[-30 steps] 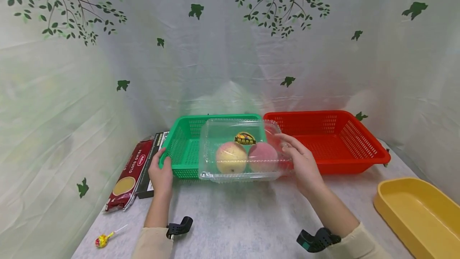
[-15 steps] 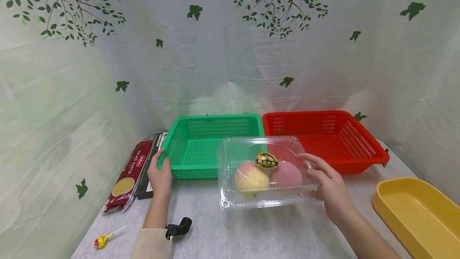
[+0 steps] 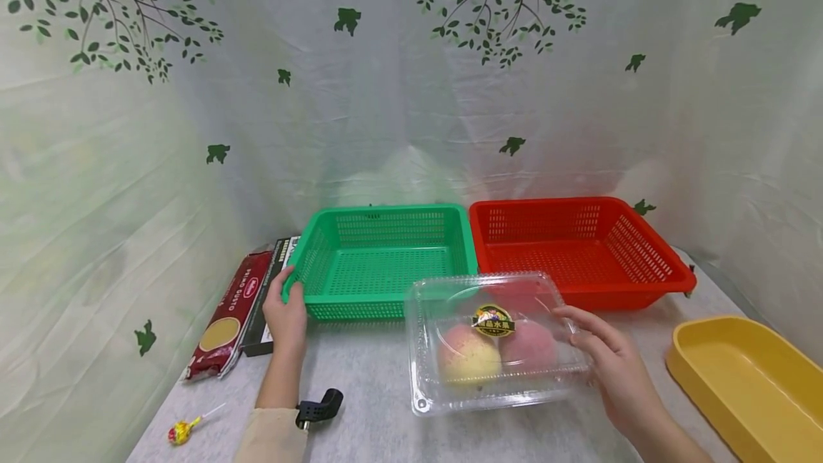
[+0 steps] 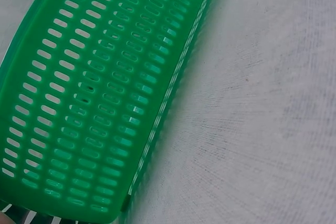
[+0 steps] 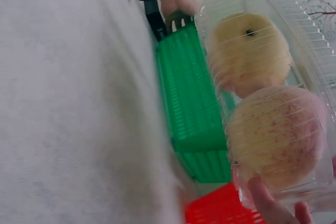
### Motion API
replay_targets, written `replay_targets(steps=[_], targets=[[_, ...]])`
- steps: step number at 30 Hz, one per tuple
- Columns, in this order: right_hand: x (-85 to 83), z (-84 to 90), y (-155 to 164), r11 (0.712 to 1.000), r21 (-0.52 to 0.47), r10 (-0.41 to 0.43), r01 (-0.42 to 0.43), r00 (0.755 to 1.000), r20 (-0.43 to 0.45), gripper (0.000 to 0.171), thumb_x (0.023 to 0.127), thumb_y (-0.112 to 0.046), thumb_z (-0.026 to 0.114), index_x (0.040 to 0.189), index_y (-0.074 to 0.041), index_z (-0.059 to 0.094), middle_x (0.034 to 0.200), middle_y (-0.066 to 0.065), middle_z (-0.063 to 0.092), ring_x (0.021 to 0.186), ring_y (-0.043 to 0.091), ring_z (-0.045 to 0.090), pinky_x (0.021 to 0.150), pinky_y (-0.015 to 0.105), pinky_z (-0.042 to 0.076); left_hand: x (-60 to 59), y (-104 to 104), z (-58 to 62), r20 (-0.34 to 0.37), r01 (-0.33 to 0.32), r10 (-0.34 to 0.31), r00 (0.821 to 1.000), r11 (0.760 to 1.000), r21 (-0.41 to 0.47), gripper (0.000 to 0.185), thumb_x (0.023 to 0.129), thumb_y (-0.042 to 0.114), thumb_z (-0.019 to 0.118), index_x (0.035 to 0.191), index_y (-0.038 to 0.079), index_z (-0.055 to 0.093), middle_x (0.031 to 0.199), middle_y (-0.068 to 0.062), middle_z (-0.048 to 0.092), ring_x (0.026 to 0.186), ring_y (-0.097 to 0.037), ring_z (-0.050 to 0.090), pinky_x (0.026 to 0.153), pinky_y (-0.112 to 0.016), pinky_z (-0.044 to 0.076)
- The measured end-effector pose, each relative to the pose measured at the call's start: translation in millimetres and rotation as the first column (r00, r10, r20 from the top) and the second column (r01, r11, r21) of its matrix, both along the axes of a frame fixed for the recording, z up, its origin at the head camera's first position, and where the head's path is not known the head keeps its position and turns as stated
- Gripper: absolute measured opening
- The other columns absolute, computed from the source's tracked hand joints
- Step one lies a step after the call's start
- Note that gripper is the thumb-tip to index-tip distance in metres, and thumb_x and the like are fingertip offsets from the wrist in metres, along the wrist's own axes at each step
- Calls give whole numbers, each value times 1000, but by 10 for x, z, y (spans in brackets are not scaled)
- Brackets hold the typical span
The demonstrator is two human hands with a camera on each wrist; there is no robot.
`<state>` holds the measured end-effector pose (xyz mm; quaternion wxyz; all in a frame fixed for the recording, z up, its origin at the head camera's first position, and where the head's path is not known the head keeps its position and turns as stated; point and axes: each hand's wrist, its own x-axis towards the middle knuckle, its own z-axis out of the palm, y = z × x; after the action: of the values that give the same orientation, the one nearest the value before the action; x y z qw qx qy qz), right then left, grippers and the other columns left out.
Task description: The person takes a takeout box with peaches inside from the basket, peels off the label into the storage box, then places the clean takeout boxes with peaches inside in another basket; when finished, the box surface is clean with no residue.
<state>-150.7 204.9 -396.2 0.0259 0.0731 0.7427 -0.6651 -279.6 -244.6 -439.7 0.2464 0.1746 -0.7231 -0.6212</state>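
Observation:
My right hand (image 3: 620, 366) grips the right end of a clear plastic clamshell box (image 3: 427, 391), held up in front of the two baskets. Inside the box lie two peaches, a yellowish one (image 3: 469, 356) and a pinker one (image 3: 529, 346); a black and gold label (image 3: 493, 321) is stuck on the lid. From below, the right wrist view shows fingertips (image 5: 265, 200) against the box's underside. My left hand (image 3: 287, 313) holds the front left corner of a green basket (image 3: 353, 308), thumb inside its wall. In the left wrist view the basket's perforated side fills much of the picture.
Right of the green basket stands a red basket (image 3: 617, 299). A yellow tray (image 3: 707, 384) sits at the right edge. On the left lie a dark red packet (image 3: 234, 313), a black box (image 3: 260, 338) and a lollipop (image 3: 182, 431). A curtain (image 3: 411, 106) hangs behind.
The clear box with the peaches has come away from over the green basket, toward me and to the right, in my right hand. My left hand has stayed at the basket's corner.

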Motion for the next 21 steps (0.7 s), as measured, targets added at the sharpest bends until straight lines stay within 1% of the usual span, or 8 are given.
replay_targets(steps=[3,7,11,13,14,16,18,21], targets=[[19,-109,32,1000,10,-8,8,1000,28,40,105,-29,47,145,-27,51,143,-17,52,111,1,59,111,68,35,3,-3,-9,-2,-3,3,1000,1000,2,43,102,17,47,145,18,52,157,-6,43,148,-25,34,122,-49,31],[48,-211,55,1000,23,-11,10,999,36,40,105,-27,47,145,-25,51,133,-24,56,109,-3,59,107,62,43,9,-6,-9,-1,0,0,1000,1000,9,43,103,19,46,145,19,51,158,-6,42,149,-25,33,122,-49,30],[88,-264,74,998,57,0,2,1000,-27,38,105,-22,47,143,-18,53,125,-27,60,112,-4,56,100,45,48,-3,-6,-9,1,1,-1,1000,1000,14,43,103,20,46,146,19,51,158,-5,42,149,-24,33,122,-49,30],[113,-283,81,997,81,6,-3,999,-36,38,105,-22,48,142,-17,54,123,-29,59,113,-6,52,100,43,48,-12,-3,-9,2,-2,2,1000,1000,17,43,103,19,47,145,20,51,158,-4,42,149,-24,34,122,-48,30],[123,-291,81,996,87,7,-3,999,-38,38,105,-22,47,142,-16,53,124,-29,59,113,-7,51,101,46,48,-18,-2,-10,1,-3,3,1000,1000,17,42,103,19,47,145,20,52,158,-4,42,149,-23,34,122,-48,30],[141,-306,76,994,105,6,-4,1000,-13,38,105,-22,48,142,-16,53,127,-26,58,114,-6,50,103,52,49,-21,0,-10,1,-3,3,1000,1000,19,42,103,19,47,145,20,52,158,-3,42,149,-23,34,122,-47,30],[146,-318,63,993,119,0,-2,1000,22,38,105,-23,47,143,-17,53,134,-18,57,118,1,51,105,55,48,-23,5,-7,2,-3,3,1000,1000,20,42,103,20,47,145,21,52,158,-3,42,149,-22,34,122,-47,31],[135,-338,34,989,145,-12,2,998,66,40,105,-23,48,144,-17,51,146,-1,53,125,16,50,98,49,52,-20,13,-6,4,-5,5,1000,1000,21,42,103,20,47,145,21,52,158,-2,43,149,-22,34,122,-47,31]])
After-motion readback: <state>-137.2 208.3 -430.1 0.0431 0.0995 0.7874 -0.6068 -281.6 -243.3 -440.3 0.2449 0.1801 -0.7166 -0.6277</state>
